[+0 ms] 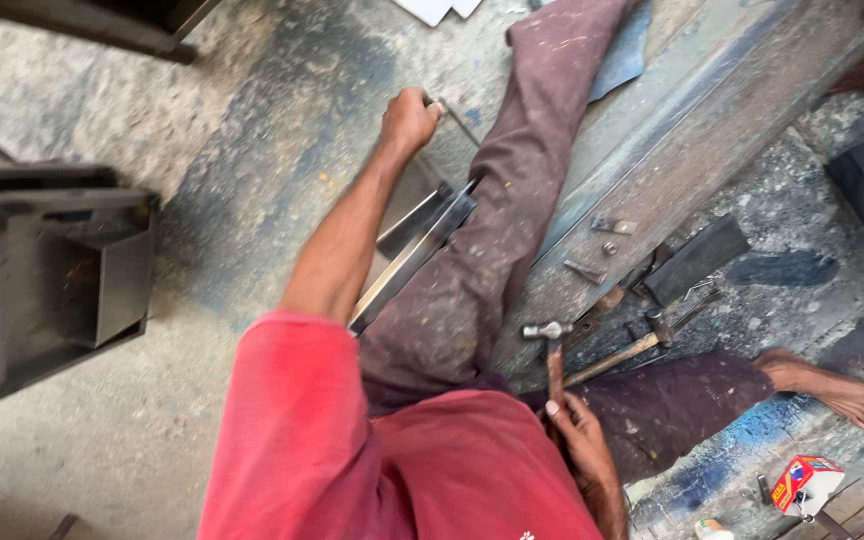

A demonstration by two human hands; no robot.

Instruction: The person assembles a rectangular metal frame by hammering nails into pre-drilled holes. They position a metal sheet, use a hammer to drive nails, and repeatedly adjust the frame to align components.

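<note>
Now the left hand [410, 118] grips sheet metal [422, 235] — right hand [582, 440] holds hammer [552, 350].

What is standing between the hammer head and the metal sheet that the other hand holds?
The person's own leg lies between the hammer in the right hand and the metal sheet gripped by the left hand.

Sheet-metal piece and hammer on the workshop floor

The folded grey metal sheet [414, 250] stands tilted beside the outstretched leg, its far edge gripped. The wooden-handled hammer [552, 350] points head-away, its handle held.
</note>
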